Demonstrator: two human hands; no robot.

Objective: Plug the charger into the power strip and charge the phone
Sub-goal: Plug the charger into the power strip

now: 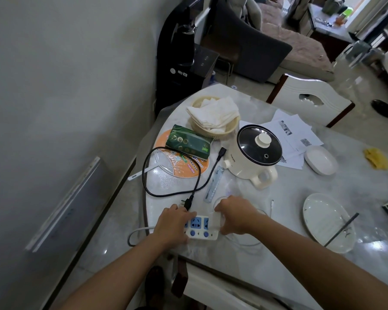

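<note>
Head view: left hand (pixel 173 222) flat on the white power strip (pixel 202 228) at the near table edge, fingers together. Right hand (pixel 235 217) closes at its right end; grasp contents unclear. Phone not visible. Risk: strip slides, plug misaligns. Marble table (pixel 278 198), cluttered; electric pot (pixel 253 153) nearby; grey wall left.

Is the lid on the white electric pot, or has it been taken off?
On. The glass lid sits flat and centred on the white electric pot, its dark rim following the pot's top edge, the cream knob pointing up.
</note>
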